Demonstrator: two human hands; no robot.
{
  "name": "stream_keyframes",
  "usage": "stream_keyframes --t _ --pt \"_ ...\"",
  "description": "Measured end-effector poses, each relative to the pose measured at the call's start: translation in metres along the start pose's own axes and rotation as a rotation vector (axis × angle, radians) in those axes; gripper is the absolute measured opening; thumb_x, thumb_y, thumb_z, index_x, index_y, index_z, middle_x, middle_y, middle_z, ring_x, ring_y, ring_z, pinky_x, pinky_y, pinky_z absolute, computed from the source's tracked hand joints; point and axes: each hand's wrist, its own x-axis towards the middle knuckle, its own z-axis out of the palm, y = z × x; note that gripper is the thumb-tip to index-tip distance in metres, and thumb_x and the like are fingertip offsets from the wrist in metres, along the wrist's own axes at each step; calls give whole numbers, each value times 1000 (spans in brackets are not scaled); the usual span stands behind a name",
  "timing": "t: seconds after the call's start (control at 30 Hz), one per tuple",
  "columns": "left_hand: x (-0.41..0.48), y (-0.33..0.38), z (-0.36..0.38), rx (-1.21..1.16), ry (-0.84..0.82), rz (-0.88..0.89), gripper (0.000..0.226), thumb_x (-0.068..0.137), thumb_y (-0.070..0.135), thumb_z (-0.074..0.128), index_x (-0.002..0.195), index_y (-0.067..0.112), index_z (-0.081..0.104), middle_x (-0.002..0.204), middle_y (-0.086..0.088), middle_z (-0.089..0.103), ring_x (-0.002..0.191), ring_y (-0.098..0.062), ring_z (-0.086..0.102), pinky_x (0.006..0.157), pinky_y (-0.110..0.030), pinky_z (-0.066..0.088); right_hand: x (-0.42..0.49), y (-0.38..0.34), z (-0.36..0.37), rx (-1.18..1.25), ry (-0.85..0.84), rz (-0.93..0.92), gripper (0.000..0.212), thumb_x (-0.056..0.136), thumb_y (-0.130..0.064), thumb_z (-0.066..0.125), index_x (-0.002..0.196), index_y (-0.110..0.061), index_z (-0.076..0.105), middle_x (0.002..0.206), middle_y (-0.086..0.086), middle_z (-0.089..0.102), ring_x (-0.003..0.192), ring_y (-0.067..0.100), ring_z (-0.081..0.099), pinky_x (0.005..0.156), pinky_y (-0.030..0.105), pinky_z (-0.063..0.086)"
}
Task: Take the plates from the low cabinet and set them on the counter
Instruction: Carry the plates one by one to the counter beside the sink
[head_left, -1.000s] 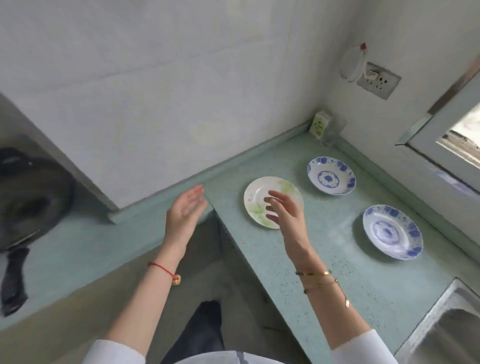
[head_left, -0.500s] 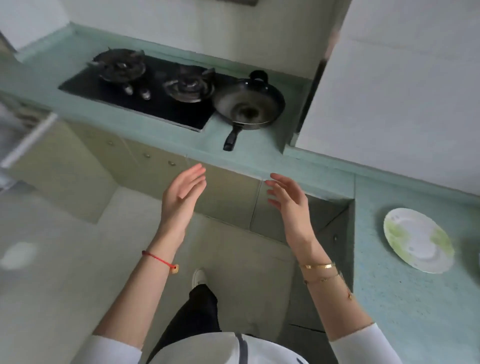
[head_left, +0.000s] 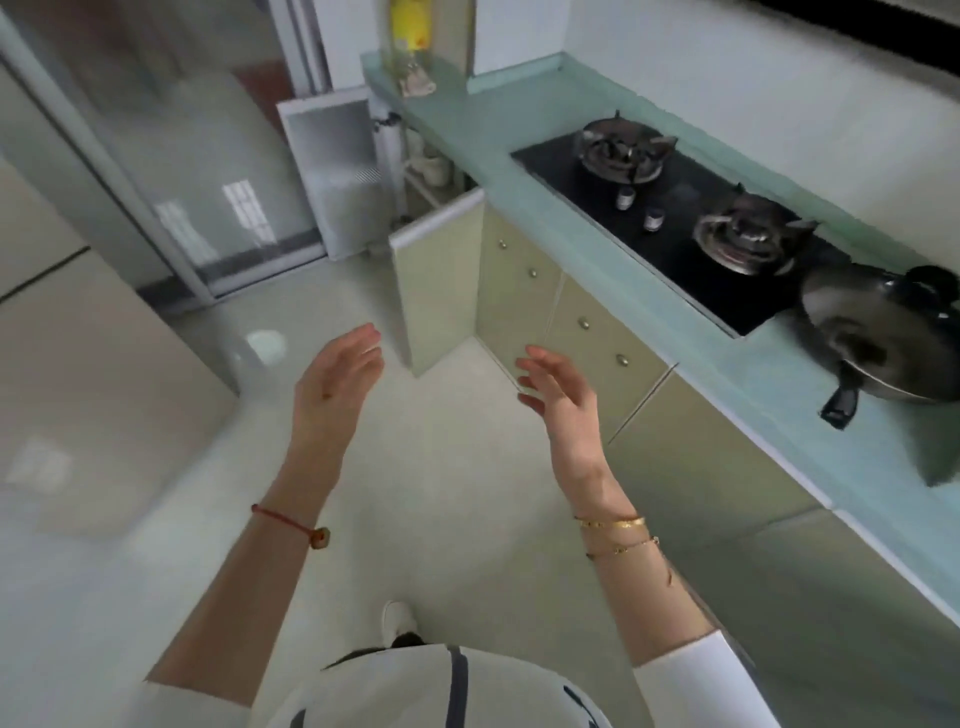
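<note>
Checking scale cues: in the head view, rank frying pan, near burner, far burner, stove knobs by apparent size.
1. frying pan
2. near burner and far burner: alike; nearness may inflate the near one
3. stove knobs

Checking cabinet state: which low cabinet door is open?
The cabinet door at the far end of the run, left of the hob, swung out over the floor. Doors nearer the pan are shut.

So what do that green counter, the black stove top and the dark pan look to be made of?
Pale green counter: probably polished stone or a stone-like composite; smooth, faintly glossy, though the view is blurred. Flat black stove top: likely glass, being flat and shiny, with grey metal burners set on it. Dark round frying pan: seemingly metal with a dark sheen, its black handle probably plastic.
</note>
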Motion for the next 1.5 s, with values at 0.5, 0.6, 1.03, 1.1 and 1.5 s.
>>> stream_keyframes --t 0.5,0.6,1.03,1.1,1.5 --pt "191 -4 -165 13 167 -19 35 95 10 62 130 16 63 131 -2 67 121 -15 64 100 -23 47 139 6 246 -34 -221 26 27 97 -8 50 119 -6 64 109 5 67 98 18 60 88 33 52" --pt "245 -4 -176 26 180 -10 34 96 9 61 129 18 63 130 -2 68 121 -15 64 104 -27 47 186 6 285 -29 -253 25 25 97 -8 51 118 -6 65 105 1 68 97 17 61 90 34 52" --pt "517 18 -195 39 209 -25 35 95 6 62 129 15 62 128 -5 68 120 -17 65 106 -31 49 428 -40 439 -73 -249 28 24 96 -4 51 114 -8 67 97 -4 68 94 15 62 86 31 53" --pt "552 14 -198 37 193 -30 36 95 5 62 130 13 61 127 -5 68 119 -18 65 104 -30 49 454 -41 456 -92 -253 24 24 96 -6 52 112 -13 68 100 -4 69 94 13 64 84 28 54" --pt "813 -29 -206 91 -165 -141 32 92 8 67 118 25 68 122 1 71 113 -10 66 102 -26 49 608 -15 549 -103 53 99 25 96 -6 52 118 -9 65 111 8 69 99 20 63 89 34 53"
